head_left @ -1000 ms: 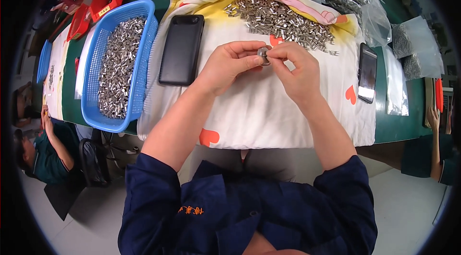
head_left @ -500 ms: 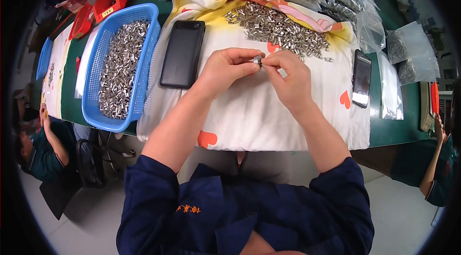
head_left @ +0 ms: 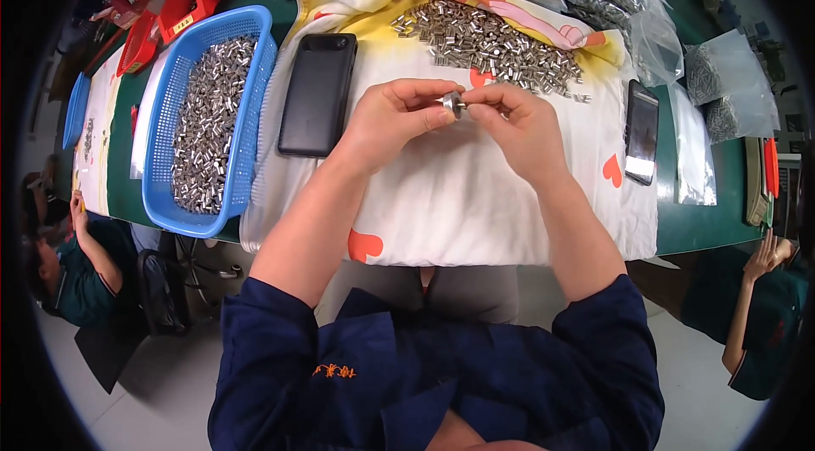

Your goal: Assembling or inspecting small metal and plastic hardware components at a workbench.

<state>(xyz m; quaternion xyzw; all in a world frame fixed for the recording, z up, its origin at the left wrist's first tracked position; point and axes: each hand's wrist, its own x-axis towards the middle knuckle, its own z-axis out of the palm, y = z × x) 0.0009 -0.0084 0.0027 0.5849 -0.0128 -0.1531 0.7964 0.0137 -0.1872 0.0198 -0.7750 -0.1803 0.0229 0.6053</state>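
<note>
Left hand (head_left: 397,121) and right hand (head_left: 516,126) meet fingertip to fingertip above the white cloth (head_left: 475,213), both pinching one small metal part (head_left: 452,102) between them. Loose pile of metal sleeves (head_left: 492,45) lies just beyond on the cloth. Black phone (head_left: 318,94) sits left of the hands, second phone (head_left: 641,132) right. Blue basket (head_left: 166,171) of sleeves farther left on the green table (head_left: 696,230)
</note>
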